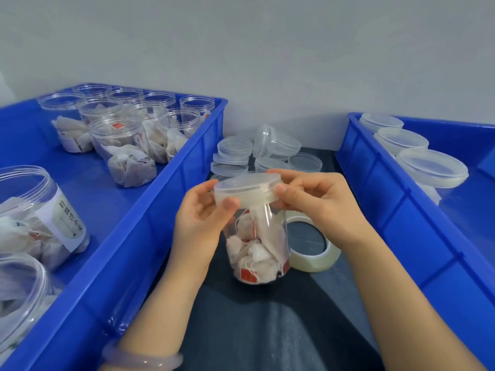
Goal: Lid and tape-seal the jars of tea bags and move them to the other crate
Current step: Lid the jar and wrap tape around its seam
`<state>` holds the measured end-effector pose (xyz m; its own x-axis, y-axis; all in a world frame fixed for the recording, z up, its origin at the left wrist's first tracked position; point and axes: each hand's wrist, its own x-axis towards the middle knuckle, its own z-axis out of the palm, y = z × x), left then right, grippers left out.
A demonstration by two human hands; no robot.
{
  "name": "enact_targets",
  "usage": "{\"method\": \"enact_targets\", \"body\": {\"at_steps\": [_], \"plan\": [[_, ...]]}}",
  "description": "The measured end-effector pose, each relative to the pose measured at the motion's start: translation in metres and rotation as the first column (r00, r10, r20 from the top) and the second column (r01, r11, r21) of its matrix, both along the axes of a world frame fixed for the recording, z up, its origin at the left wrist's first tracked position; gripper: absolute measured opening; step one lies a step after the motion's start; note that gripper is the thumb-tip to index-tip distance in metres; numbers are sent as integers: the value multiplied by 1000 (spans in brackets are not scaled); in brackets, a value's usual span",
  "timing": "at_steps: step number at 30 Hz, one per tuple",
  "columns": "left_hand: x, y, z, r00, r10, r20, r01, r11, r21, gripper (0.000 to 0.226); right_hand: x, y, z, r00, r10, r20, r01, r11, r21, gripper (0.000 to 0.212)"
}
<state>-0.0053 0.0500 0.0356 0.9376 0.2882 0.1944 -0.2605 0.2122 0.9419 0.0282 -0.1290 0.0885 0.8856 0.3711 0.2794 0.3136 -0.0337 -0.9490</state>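
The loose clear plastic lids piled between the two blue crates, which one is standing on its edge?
The clear plastic lid at the back of the pile, propped on its rim against its neighbour; the other loose lids lie flat.

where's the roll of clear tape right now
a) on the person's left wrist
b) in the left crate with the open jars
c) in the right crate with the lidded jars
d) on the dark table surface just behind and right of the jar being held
d: the tape roll lies flat on the dark table between the two crates, partly behind the held jar and under the right hand.
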Motion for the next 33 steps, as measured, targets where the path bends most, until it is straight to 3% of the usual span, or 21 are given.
{"method": "enact_targets", "body": {"at_steps": [4,9,11,14,21,30,33], "plan": [[-4,-6,3,995,-78,61,71,993,97,83,-5,14,0,990,-112,80,122,985,-122,20],[-5,-5,5,996,14,93,-25,993,117,108,-15,30,-1,981,-54,185,97,968,-233,22],[-5,-2,5,994,83,74,-94,983,161,98,-15,29,1,991,39,124,-3,961,-275,20],[-4,-1,4,992,113,60,-122,979,163,64,-16,22,7,987,152,46,-133,949,-287,24],[-5,1,5,991,127,38,-130,985,116,92,-14,21,8,980,131,147,-77,942,-328,21],[-8,2,5,994,85,71,-95,984,152,89,-9,19,-1,961,109,256,-8,931,-365,17],[-8,3,4,992,25,120,-43,987,152,75,-10,18,0,971,33,236,44,948,-315,31]]}}
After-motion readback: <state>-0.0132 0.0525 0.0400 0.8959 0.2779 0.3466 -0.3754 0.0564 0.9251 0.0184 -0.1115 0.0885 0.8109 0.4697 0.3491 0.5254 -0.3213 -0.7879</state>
